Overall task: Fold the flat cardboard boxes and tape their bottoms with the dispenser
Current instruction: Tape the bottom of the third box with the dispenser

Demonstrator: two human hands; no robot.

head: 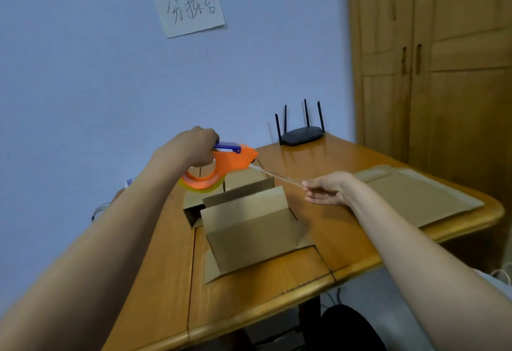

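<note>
A pale blue-grey wall (83, 59) fills the far side of the room. A cream paper note (189, 8) with handwritten characters is taped to it, upper centre. At right stands a tall wooden wardrobe (443, 73) with two panelled doors and dark slot handles. A glossy wooden table (318, 162) with rounded edges occupies the near centre. A black router (301, 134) with four upright antennas sits at its far edge. Lighting is soft and even.
</note>
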